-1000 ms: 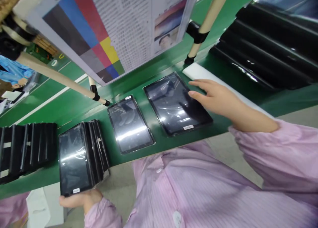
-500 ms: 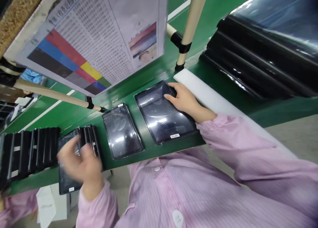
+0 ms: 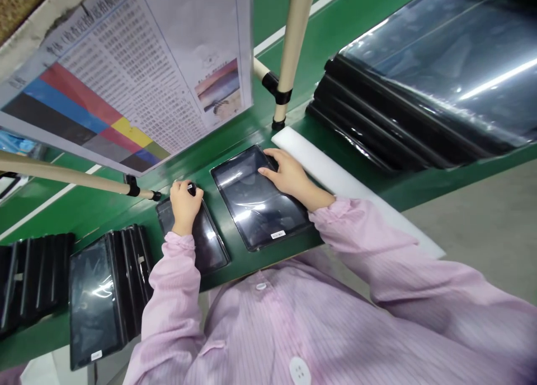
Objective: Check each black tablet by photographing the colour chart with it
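My left hand [image 3: 184, 205] is closed on the top end of a smaller dark tablet [image 3: 211, 242] that lies on the green bench. Fingers and thumb of my right hand [image 3: 287, 175] grip the upper right edge of a larger tablet [image 3: 255, 203], which lies flat beside the first one and bears a small white label near its lower edge. Between the two tablets runs a narrow strip of green surface.
A white foam strip [image 3: 352, 189] lies right of the larger tablet. Wrapped dark panels [image 3: 377, 111] lean at the right. More tablets [image 3: 94, 301] stand stacked at the left. A pipe frame [image 3: 289, 43] holds a printed sheet [image 3: 168, 55] above the bench.
My left hand has moved right from over the left stack and taken hold of the smaller tablet's top. My right hand keeps its grip. The view has shifted.
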The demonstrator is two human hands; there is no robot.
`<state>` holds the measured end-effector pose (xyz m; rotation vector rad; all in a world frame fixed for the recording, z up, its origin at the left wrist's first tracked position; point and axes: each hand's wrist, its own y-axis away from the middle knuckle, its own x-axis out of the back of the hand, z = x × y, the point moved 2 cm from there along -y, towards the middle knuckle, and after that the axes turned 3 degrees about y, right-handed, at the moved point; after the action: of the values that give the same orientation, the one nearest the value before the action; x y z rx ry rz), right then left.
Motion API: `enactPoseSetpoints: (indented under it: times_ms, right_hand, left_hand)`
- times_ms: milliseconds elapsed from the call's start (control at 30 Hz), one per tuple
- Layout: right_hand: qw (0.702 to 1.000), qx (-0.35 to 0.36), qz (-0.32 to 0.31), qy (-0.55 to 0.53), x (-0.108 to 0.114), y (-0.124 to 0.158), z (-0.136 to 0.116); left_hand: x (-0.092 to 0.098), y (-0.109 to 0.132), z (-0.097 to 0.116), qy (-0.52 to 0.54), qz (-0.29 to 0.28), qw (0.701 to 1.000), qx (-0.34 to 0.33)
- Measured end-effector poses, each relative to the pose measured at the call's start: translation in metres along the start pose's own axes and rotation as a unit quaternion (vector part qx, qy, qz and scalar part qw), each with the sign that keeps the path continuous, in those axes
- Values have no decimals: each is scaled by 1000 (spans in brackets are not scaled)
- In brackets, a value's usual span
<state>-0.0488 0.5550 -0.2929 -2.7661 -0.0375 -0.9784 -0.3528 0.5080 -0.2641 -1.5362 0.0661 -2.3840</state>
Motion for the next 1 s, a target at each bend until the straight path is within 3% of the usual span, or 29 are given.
enactPoseSetpoints:
  times_ms: [233, 367, 433, 533, 733, 1000]
  right_hand:
    - [1000, 4, -5, 4, -2, 1, 2]
    - [1000, 13, -23, 1, 0, -1, 4]
    - [999, 16, -48, 2, 7, 3, 4]
    - [995, 40, -85, 24, 25, 23, 0]
    - [965, 161, -156, 138, 57, 78, -13]
    - [936, 258, -167, 172, 63, 110, -16]
  left_hand:
    - [-5, -4, -2, 41, 13, 999, -3]
    - [13, 5, -4, 85, 42, 995, -5]
    - [29, 25, -5, 102, 58, 993, -9]
    - [51, 72, -7, 112, 55, 992, -30]
    - [69, 164, -23, 17, -27, 993, -115]
    - [77, 211, -48, 8, -48, 990, -131]
